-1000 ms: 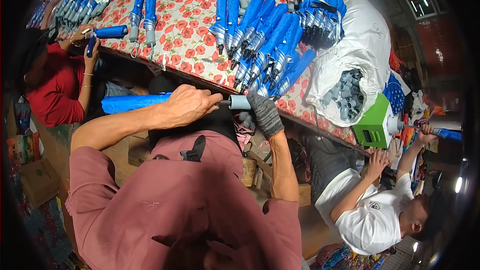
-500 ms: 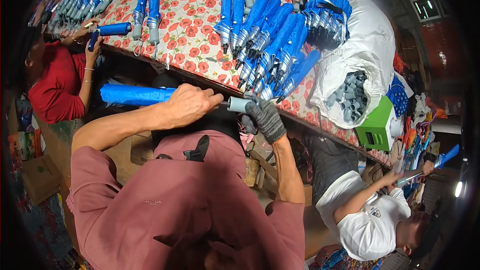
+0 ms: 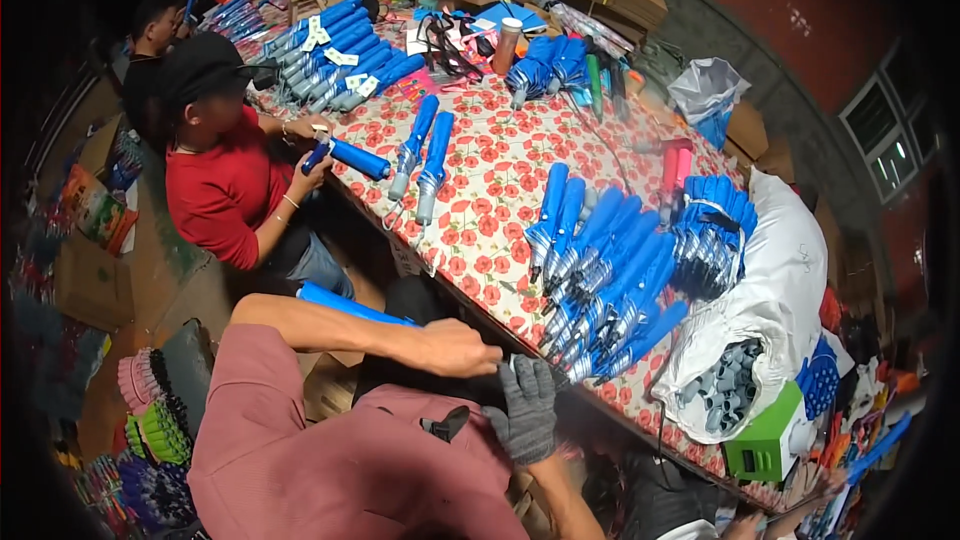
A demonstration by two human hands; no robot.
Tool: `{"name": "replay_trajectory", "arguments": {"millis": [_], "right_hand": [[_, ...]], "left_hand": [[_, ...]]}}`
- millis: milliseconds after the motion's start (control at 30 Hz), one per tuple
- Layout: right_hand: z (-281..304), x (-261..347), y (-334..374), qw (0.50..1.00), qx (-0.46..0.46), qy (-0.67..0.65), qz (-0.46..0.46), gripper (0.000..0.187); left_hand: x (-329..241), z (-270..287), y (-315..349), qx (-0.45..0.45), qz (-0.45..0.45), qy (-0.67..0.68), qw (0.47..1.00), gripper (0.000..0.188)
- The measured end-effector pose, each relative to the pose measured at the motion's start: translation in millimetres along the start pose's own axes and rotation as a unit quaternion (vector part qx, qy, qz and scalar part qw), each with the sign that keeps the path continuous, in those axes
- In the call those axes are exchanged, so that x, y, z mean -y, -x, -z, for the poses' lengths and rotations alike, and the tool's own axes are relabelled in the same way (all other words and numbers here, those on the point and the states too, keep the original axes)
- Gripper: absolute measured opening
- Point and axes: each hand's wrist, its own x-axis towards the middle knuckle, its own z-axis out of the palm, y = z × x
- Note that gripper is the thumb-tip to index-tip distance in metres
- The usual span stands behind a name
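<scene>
A folded blue umbrella (image 3: pixel 350 306) lies across my lap, partly hidden behind my left forearm. My bare left hand (image 3: pixel 455 348) is closed at the umbrella's handle end, its fingers curled. Close by, my right hand (image 3: pixel 525 410) in a dark grey knit glove has its fingers stretched out and together, near the left knuckles. A small pale bit shows between the two hands; the grey handle is otherwise hidden. Several folded blue umbrellas (image 3: pixel 600 265) with silvery undersides and dark tips lie on the table just ahead of my hands.
The table has a red-flowered cloth (image 3: pixel 480 155). A white sack (image 3: pixel 690 355) of grey handles stands at right beside a green box (image 3: pixel 765 440). A tied umbrella bundle (image 3: pixel 715 230) lies near it. A person in red (image 3: pixel 225 195) handles an umbrella at left; another person's arms show lower right.
My view has swung up and left, showing more of the table. My right fingers, earlier around the grey handle, are now straightened. My left hand stays closed.
</scene>
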Motion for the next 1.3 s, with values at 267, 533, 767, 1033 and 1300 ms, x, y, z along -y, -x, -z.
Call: {"name": "replay_trajectory", "arguments": {"millis": [267,533,767,1033,1300], "right_hand": [[5.5,34.4,-2.6,0.977,0.036,0.098,0.186,0.081],[26.4,57.3,-3.6,0.980,0.043,0.002,0.196,0.063],[-4.5,33.8,3.0,0.967,0.211,0.114,0.089,0.034],[14.8,51.2,-13.5,0.977,0.164,0.089,0.100,0.026],[18.0,44.8,-4.5,0.983,0.091,0.103,0.118,0.027]], "left_hand": [[25.1,28.0,-3.7,0.051,0.073,0.090,0.992,0.032],[16.1,25.5,4.3,0.196,-0.014,0.388,0.901,0.032],[18.4,9.4,13.1,0.154,-0.047,0.275,0.948,0.031],[12.1,53.6,17.0,0.130,-0.023,0.214,0.968,0.029],[-4.4,50.1,14.0,0.069,-0.034,0.047,0.996,0.026]]}}
